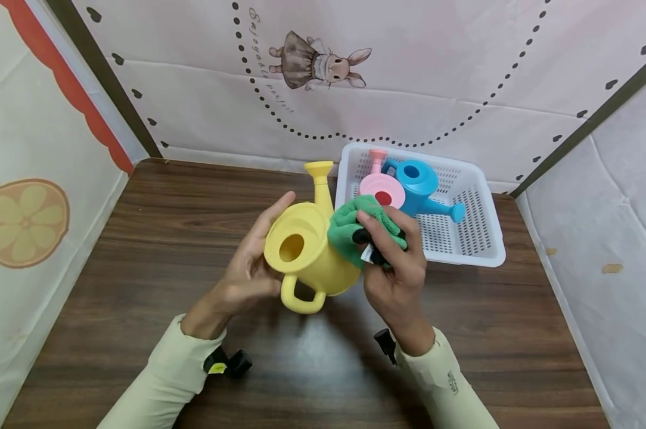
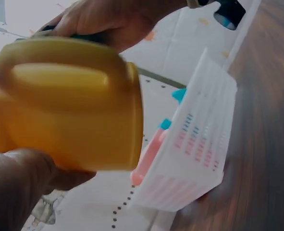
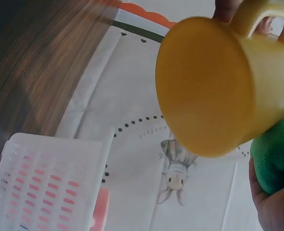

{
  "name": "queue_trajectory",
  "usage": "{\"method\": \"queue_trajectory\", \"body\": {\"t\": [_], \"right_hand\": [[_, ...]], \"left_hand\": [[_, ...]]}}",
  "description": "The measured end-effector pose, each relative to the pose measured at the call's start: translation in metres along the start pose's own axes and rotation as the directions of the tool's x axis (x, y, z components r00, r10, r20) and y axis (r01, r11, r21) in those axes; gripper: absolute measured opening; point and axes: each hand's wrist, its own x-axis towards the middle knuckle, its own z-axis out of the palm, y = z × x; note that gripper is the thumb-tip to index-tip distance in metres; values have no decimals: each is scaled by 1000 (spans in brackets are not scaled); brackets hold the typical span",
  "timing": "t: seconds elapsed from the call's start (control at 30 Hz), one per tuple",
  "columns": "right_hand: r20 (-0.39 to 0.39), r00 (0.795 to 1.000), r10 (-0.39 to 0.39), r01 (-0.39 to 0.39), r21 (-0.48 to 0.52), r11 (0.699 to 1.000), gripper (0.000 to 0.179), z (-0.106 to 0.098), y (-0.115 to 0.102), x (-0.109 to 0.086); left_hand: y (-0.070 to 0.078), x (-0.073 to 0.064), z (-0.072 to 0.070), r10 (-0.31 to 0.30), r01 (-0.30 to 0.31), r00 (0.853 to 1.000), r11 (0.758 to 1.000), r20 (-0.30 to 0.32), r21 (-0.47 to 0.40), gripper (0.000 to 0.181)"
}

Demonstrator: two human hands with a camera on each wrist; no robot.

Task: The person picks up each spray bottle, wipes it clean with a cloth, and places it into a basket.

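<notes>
A yellow toy watering can (image 1: 331,271) is held up over the table, tilted with its spout away from me and its handle toward me. My left hand (image 1: 242,271) grips it from the left side, thumb near the handle. A bunched green cloth (image 1: 345,226) with a black part and a small white tag is pinched in my right hand (image 1: 400,268). That cloth touches the can's right side. In the right wrist view the can's flat base (image 3: 204,86) faces the camera, the cloth (image 3: 276,159) beside it. The left wrist view shows the can's handle side (image 2: 69,125).
At the back right stands a white slotted basket (image 1: 491,241). Inside lie a pink watering can (image 1: 368,183) and a blue watering can (image 1: 422,185). The brown wood-grain table (image 1: 167,238) meets printed cloth walls (image 1: 194,95) at the back and sides.
</notes>
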Motion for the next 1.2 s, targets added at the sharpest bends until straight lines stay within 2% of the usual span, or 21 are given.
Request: {"method": "queue_trajectory", "body": {"t": [0.07, 0.13, 0.27, 0.4, 0.47, 0.57, 0.67, 0.73, 0.8, 0.9, 0.97, 1.07, 1.2], "right_hand": [[-4, 1000, 21, -21, 21, 1000, 42, -1, 2, 1], [0, 999, 37, -37, 29, 999, 45, -1, 2, 2], [3, 1000, 30, -30, 21, 999, 40, -1, -3, 1], [-1, 999, -43, 43, -32, 999, 31, -2, -7, -2], [-4, 996, -91, 91, -59, 994, 30, -4, -6, -6], [3, 993, -120, 119, -79, 990, 30, -8, -2, -15], [43, 997, -65, 68, -70, 995, 28, -12, 3, -23], [47, 999, -25, 27, -55, 998, 28, -12, 3, -25], [21, 1000, -10, 11, -35, 999, 28, -9, 1, -23], [-58, 997, -49, 49, -8, 999, 29, -1, -6, -12], [-90, 993, -78, 79, 1, 997, 32, 4, -11, -3], [-109, 989, -101, 103, 11, 995, 35, 9, -15, 5], [-69, 994, -84, 83, -13, 996, 34, 9, -10, -7]], "left_hand": [[2, -1, -4, 2, -2, 1000, 1000, 24, 18, 116], [4, -1, -6, -7, 7, 1000, 999, 0, 49, 120], [5, -1, -7, -33, 44, 993, 994, -112, 95, 128], [3, 0, -7, 11, 16, 983, 989, -185, 145, 125], [2, 0, -7, 50, -26, 977, 992, -206, 120, 121], [0, 1, -8, 91, -94, 970, 996, -226, -3, 114], [-1, 3, -9, 112, -147, 964, 980, -240, -132, 106], [-1, 4, -10, 126, -167, 968, 968, -218, -185, 103], [-2, 5, -9, 133, -167, 972, 972, -194, -168, 103], [-5, 6, -5, 115, -132, 980, 986, -161, -105, 105], [-8, 6, -1, 92, -104, 981, 992, -171, -66, 106], [-8, 6, 2, 94, -109, 972, 992, -215, -57, 107], [-2, 7, 0, 137, -168, 947, 982, -292, -83, 99]]}}
